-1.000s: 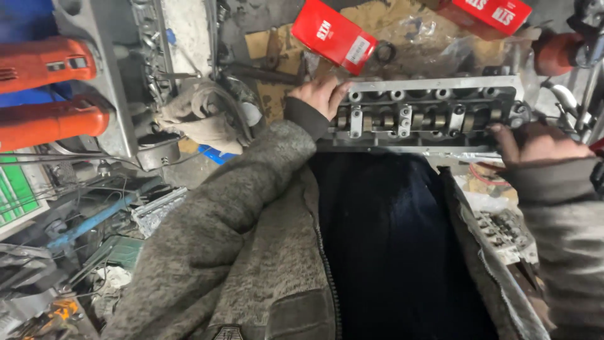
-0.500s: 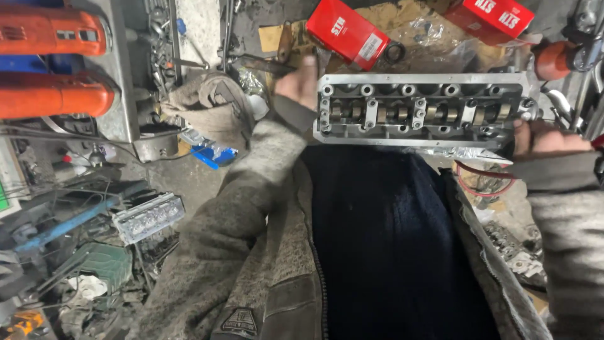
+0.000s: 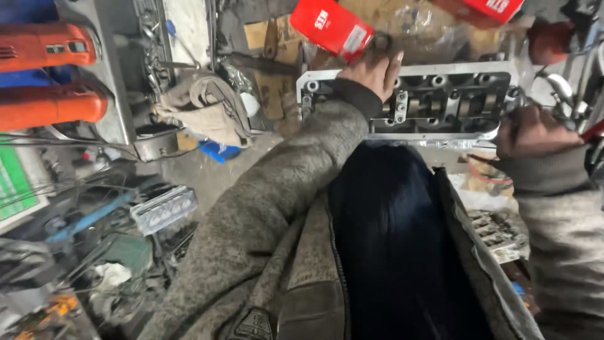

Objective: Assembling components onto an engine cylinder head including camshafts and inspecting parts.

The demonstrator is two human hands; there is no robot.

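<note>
A grey metal cylinder head point(image 3: 440, 101) lies across the bench edge in front of me, its camshaft side facing up. My left hand point(image 3: 372, 72) lies on its left half, with the fingers curled over the far rim. At the right end, my right hand point(image 3: 533, 131) grips the head's lower corner. Both grey sleeves and my dark jacket front fill the lower part of the view.
A red box point(image 3: 330, 26) lies just behind the head, and another red box point(image 3: 487, 9) at the top right. A crumpled beige rag point(image 3: 204, 110) sits to the left. Two orange power tools point(image 3: 47, 72) hang at far left. A small metal part point(image 3: 163, 209) lies among floor clutter.
My left hand has slid from the head's left end onto its top, towards the middle. My right hand stays on the right end. The view has shifted slightly.
</note>
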